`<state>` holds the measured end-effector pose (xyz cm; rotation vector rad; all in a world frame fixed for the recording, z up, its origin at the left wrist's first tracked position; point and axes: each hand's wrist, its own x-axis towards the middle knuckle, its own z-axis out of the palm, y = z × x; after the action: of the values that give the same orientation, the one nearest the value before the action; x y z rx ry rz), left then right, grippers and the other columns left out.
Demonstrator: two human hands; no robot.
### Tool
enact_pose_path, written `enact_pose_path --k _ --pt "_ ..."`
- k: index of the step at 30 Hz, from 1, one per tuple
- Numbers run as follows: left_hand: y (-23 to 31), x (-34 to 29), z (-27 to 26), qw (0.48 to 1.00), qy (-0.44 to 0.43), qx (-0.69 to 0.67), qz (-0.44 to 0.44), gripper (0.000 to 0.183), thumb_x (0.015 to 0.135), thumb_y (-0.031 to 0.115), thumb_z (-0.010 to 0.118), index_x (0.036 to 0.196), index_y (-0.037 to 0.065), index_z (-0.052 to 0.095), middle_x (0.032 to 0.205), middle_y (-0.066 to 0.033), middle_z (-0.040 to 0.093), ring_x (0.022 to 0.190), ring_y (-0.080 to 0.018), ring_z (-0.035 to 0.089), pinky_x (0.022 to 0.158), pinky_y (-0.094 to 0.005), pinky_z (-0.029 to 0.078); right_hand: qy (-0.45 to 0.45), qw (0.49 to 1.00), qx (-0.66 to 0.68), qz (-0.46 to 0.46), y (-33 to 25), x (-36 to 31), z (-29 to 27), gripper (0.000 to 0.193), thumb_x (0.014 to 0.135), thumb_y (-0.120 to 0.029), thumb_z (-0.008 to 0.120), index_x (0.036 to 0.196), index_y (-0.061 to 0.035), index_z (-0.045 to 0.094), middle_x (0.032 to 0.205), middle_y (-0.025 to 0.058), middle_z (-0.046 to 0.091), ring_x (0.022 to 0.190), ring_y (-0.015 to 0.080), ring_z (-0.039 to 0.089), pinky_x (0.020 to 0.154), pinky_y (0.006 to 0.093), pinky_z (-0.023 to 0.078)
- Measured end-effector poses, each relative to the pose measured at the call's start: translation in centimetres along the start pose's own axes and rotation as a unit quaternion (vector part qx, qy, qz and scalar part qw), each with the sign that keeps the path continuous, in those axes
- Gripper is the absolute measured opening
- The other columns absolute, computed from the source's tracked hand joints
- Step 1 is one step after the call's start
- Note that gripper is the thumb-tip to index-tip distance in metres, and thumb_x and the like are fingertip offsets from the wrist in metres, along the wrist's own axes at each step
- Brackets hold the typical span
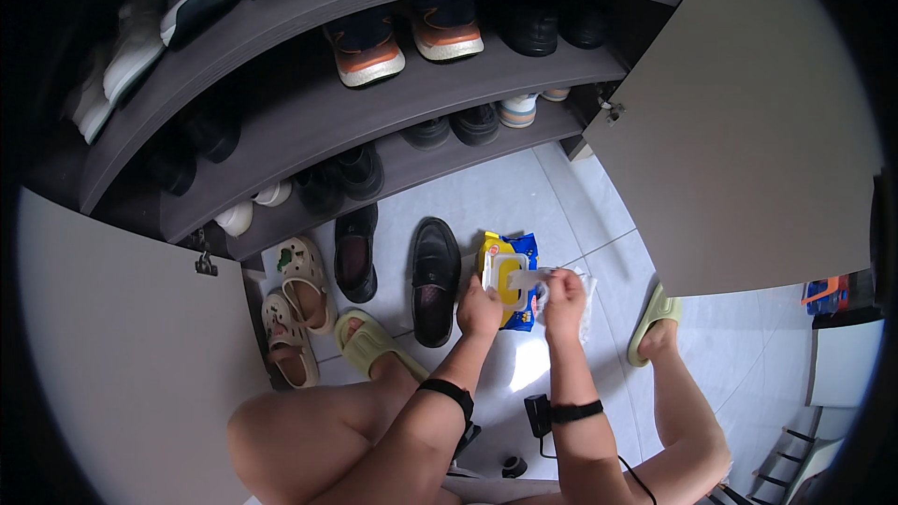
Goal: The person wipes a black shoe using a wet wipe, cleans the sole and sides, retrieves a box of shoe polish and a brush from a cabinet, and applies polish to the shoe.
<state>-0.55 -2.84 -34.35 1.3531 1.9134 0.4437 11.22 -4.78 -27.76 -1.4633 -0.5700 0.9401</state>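
A yellow and blue pack of wet wipes [522, 318] rests in front of me, its white plastic frame facing up. My left hand [480, 310] grips the near left side of the pack. With closed fingertips my right hand [564, 304] pinches a thin white wipe [529, 278], which stretches from the pack's opening. Some crumpled white material [586, 304] shows beside and behind the right hand; whether it joins the pinched wipe, I cannot tell. Left of the pack, a black loafer [433, 285] stands on the floor, and its mate [356, 252] is farther left.
An open shoe cabinet [402, 117] with several pairs on its shelves spans the far side. Its doors [739, 140] stand open at both sides. Cream clogs [301, 285] lie at left. My feet wear green slides [645, 327]. A black cable [545, 444] hangs by my right forearm.
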Motion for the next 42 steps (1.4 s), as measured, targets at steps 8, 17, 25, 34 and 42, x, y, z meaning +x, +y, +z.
enact_pose_path --k 8,17,25,34,42 --pt "1.8 -3.4 0.5 0.949 -0.039 0.067 0.304 0.057 0.078 0.027 0.064 0.128 0.005 0.049 0.132 -0.0180 0.045 0.119 -0.0334 0.046 0.100 -0.0393 0.038 0.136 0.956 0.185 -0.184 -9.1 -3.1 -6.5 0.008 0.085 -0.012 0.041 0.085 -0.0069 0.048 0.083 0.0021 0.052 0.076 0.0118 0.048 0.077 0.0251 0.039" --pt "1.8 -0.5 0.0 0.946 -0.216 0.106 0.216 0.038 0.083 0.022 0.057 0.120 0.013 0.057 0.128 -0.0118 0.052 0.117 -0.0260 0.051 0.093 -0.0387 0.041 -0.011 0.966 0.257 0.006 -6.4 -4.4 -5.9 0.021 0.082 -0.016 0.040 0.095 -0.0026 0.050 0.102 0.0098 0.058 0.097 0.0215 0.056 0.089 0.0341 0.043" --pt "-9.7 3.2 -1.5 0.985 0.109 -0.123 -0.044 0.029 0.079 0.030 0.057 0.073 0.002 0.063 0.074 -0.0188 0.064 0.072 -0.0364 0.062 0.065 -0.0461 0.049 -0.117 0.839 0.503 0.173 -5.7 -6.2 -4.4 0.066 0.070 -0.023 0.050 0.130 0.0019 0.045 0.133 0.0155 0.049 0.125 0.0302 0.044 0.109 0.0429 0.028" --pt "-6.1 5.6 -2.7 0.761 -0.009 -0.563 -0.321 0.070 0.079 0.058 0.063 0.114 -0.002 0.054 0.113 -0.0173 0.056 0.096 -0.0239 0.052 0.088 -0.0321 0.041 -0.129 0.829 0.520 0.162 -5.2 -5.2 -4.1 0.070 0.068 -0.020 0.048 0.135 -0.0034 0.041 0.139 0.0139 0.044 0.128 0.0300 0.041 0.110 0.0449 0.026" --pt "-4.4 3.8 -3.8 0.648 -0.063 -0.704 -0.285 0.060 0.092 0.049 0.046 0.136 0.008 0.043 0.135 -0.0103 0.048 0.124 -0.0213 0.045 0.106 -0.0302 0.029 -0.130 0.826 0.522 0.171 -5.6 -4.2 -4.1 0.069 0.068 -0.021 0.047 0.134 -0.0024 0.042 0.138 0.0145 0.045 0.129 0.0299 0.040 0.112 0.0445 0.023"
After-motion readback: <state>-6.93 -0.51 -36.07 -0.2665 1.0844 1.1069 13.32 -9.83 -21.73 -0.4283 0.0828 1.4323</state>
